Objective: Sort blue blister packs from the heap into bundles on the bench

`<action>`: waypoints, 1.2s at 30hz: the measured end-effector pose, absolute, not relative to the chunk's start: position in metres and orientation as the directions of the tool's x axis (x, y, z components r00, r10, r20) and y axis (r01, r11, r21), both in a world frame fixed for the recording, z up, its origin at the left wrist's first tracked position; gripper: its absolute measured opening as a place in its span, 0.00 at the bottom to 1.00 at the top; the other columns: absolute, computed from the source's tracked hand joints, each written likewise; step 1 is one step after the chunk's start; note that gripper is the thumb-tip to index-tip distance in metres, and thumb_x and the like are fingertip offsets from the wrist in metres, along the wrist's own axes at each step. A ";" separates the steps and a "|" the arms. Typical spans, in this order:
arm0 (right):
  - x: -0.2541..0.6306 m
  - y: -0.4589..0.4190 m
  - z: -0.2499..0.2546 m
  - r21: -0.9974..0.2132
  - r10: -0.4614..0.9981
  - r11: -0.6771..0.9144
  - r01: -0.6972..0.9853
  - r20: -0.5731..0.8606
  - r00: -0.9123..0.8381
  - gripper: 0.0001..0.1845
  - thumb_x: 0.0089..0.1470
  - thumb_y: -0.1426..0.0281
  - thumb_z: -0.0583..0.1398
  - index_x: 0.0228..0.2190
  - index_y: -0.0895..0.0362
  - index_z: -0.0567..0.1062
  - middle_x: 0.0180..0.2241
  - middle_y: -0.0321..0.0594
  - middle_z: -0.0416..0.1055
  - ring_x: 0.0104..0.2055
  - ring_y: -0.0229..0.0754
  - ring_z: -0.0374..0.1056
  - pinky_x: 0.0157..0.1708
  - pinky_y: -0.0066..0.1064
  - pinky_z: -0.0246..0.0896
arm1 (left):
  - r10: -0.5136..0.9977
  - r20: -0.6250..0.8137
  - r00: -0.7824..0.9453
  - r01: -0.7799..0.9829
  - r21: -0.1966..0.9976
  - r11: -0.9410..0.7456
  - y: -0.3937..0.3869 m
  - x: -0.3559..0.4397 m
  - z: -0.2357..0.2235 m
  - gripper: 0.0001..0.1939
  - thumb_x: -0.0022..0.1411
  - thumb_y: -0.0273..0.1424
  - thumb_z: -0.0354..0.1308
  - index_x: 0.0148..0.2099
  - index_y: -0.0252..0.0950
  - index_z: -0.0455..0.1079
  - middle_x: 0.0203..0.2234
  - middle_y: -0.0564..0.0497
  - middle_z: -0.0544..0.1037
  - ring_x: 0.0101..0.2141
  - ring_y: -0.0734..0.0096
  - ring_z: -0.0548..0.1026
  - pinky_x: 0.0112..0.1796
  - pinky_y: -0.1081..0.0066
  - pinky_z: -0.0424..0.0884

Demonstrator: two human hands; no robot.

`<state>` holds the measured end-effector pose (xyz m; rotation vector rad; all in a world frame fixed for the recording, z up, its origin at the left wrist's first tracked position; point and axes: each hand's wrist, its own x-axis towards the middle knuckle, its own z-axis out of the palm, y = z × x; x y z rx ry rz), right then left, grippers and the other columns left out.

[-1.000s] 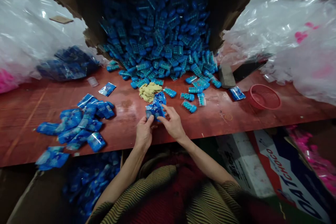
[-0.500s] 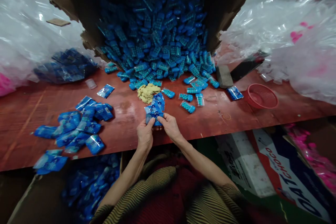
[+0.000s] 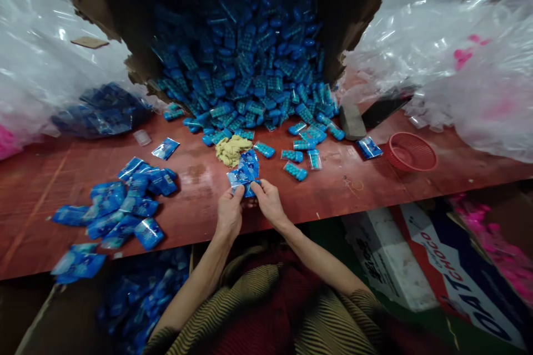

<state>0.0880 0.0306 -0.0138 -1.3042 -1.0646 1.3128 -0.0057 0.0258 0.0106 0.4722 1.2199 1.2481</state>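
Observation:
Near the table's front edge, my left hand (image 3: pixel 230 212) and my right hand (image 3: pixel 268 202) pinch a blue printed packet (image 3: pixel 238 178) between thumbs and fingers, one at each side. More blue packets (image 3: pixel 249 162) lie just beyond it, partly overlapped. A crumpled pale yellow cloth or glove (image 3: pixel 233 150) rests right behind them; I cannot tell which. Several small clear containers with blue caps and blue balls (image 3: pixel 295 170) lie to the right of the hands. On the left, a loose pile of filled blue packets (image 3: pixel 125 199) spreads over the table.
A torn cardboard box (image 3: pixel 97 0) at the back spills many blue-capped containers onto the red table (image 3: pixel 333 194). To the right are a grey block (image 3: pixel 352 122), a dark object (image 3: pixel 387 106) and a red basket (image 3: pixel 412 152). Plastic bags (image 3: pixel 420 33) line both sides.
Both hands stay on the packet, with the fingers shifted only slightly. The whole view has moved a little; the things on the table have not visibly moved.

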 end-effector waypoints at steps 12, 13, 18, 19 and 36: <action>0.104 0.038 0.007 -0.966 0.970 -0.232 -0.114 -0.222 -0.097 0.14 0.47 0.62 0.58 0.34 0.57 0.69 0.27 0.32 0.66 0.27 0.33 0.61 0.28 0.26 0.58 | 0.848 -0.530 -0.012 -0.408 0.777 0.480 0.023 -0.016 0.010 0.21 0.35 0.40 0.70 0.28 0.30 0.70 0.16 0.53 0.73 0.16 0.78 0.67 0.17 0.77 0.60; 0.106 0.040 0.008 -0.960 0.966 -0.248 -0.127 -0.236 -0.102 0.14 0.45 0.64 0.59 0.35 0.57 0.69 0.26 0.31 0.66 0.26 0.33 0.61 0.29 0.26 0.57 | 0.847 -0.532 0.000 -0.403 0.775 0.487 0.023 -0.016 0.010 0.21 0.35 0.40 0.70 0.28 0.30 0.70 0.16 0.53 0.73 0.16 0.77 0.68 0.17 0.77 0.61; 0.107 0.041 0.006 -0.976 0.980 -0.193 -0.100 -0.188 -0.058 0.15 0.42 0.70 0.60 0.36 0.57 0.68 0.25 0.29 0.65 0.27 0.33 0.60 0.29 0.25 0.54 | 0.868 -0.486 -0.100 -0.395 0.820 0.414 0.021 -0.015 0.010 0.17 0.35 0.35 0.70 0.26 0.30 0.71 0.18 0.53 0.74 0.17 0.79 0.68 0.19 0.78 0.63; 0.106 0.039 0.005 -0.980 0.984 -0.178 -0.092 -0.174 -0.043 0.14 0.43 0.69 0.60 0.36 0.56 0.68 0.24 0.28 0.63 0.27 0.33 0.59 0.28 0.25 0.54 | 0.870 -0.476 -0.128 -0.402 0.827 0.393 0.021 -0.014 0.009 0.16 0.35 0.34 0.70 0.25 0.29 0.71 0.18 0.53 0.73 0.17 0.80 0.67 0.20 0.78 0.63; 0.125 0.116 0.017 -0.583 0.986 0.149 0.799 0.152 -0.072 0.19 0.57 0.66 0.55 0.50 0.58 0.67 0.47 0.51 0.65 0.48 0.51 0.59 0.46 0.42 0.54 | 0.647 -0.757 0.086 -0.641 0.455 0.618 0.018 -0.023 0.012 0.10 0.53 0.29 0.62 0.26 0.34 0.65 0.13 0.54 0.68 0.16 0.78 0.67 0.15 0.80 0.62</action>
